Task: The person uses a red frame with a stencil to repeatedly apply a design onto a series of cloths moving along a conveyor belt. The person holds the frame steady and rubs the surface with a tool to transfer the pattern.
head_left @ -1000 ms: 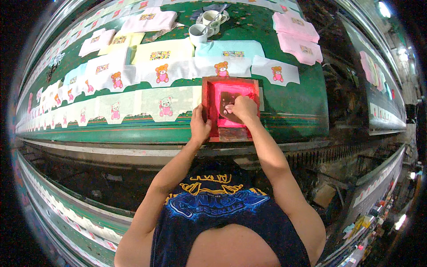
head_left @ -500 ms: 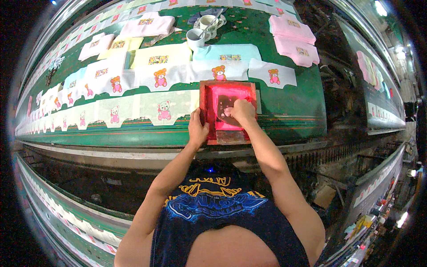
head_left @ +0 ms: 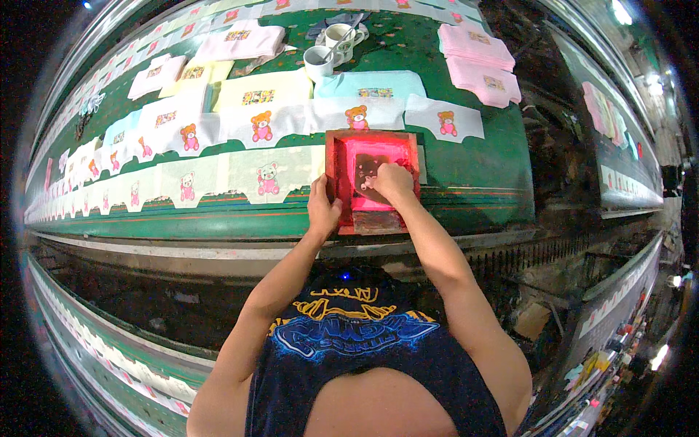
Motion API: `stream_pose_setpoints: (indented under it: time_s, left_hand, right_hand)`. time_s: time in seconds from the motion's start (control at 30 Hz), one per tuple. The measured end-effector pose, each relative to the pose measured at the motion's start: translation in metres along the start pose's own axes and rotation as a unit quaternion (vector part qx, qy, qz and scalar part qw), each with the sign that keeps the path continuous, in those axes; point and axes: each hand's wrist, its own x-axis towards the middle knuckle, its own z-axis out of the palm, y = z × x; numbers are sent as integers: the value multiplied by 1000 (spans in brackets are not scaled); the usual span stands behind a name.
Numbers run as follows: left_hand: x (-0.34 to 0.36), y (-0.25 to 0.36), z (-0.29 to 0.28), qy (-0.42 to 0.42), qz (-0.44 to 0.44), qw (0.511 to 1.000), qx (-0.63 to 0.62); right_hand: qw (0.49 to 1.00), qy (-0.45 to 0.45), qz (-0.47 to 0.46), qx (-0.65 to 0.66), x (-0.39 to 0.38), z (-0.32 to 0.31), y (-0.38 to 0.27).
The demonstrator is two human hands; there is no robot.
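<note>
while the left hand (head_left: 322,207) grips the red square printing frame's (head_left: 336,156) edge, the right hand (head_left: 393,182) presses closed inside it on the green surface (head_left: 480,167).

The right hand (head_left: 393,182) covers whatever tool it presses on the red printing screen (head_left: 375,178), so its grip cannot be read. The cloth piece beneath that screen is hidden. Far garment pieces (head_left: 80,171) blur along the table (head_left: 480,175).
</note>
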Motion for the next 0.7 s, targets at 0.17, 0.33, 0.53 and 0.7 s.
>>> stream_pose_setpoints:
  time_s: [0.17, 0.33, 0.53, 0.7]
  left_hand:
    - [0, 1, -2, 1, 3, 1000, -30]
    - [1, -2, 2, -8, -6, 1000, -6]
    - [0, 3, -1, -7, -6, 1000, -27]
    - [0, 5, -4, -17, -10, 999, -25]
  right_hand:
    - [999, -20, 17, 28, 2, -10, 8]
    - [1000, 5, 22, -7, 3, 9, 13]
    - [999, 6, 22, -41, -4, -7, 15]
    - [998, 4, 34, -45, -2, -9, 20]
